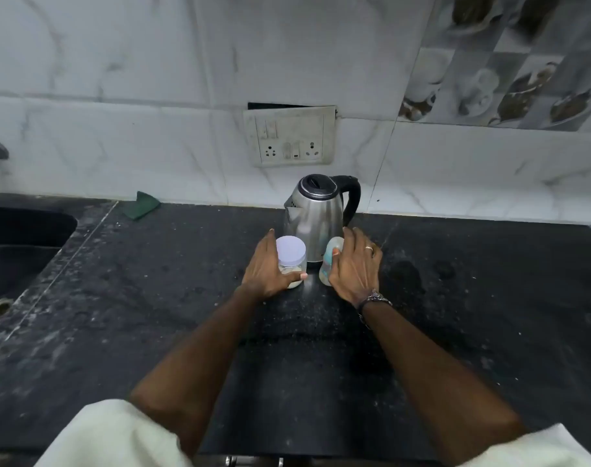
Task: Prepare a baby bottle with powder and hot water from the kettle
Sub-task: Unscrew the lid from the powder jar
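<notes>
A person's left hand [266, 268] curls around a lidded powder jar [291, 261] while the right hand [354, 264] grips a baby bottle [331, 261], both standing near the back edge of a speckled black tabletop [152, 298]. A steel kettle [317, 214] stands just behind them against the marble-tiled wall [152, 96], under a switchboard [289, 136]. A sink [21, 251] occupies the left end; the right side lies open.

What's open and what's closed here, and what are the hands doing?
Kettle: lid closed, standing on the counter.
Jar: lid on, upright, some powder inside.
Bottle: upright, cap on.
Left hand: holds the jar.
Right hand: holds the bottle.
Cloth: lying against the wall.
Sink: dark; water cannot be told.
</notes>
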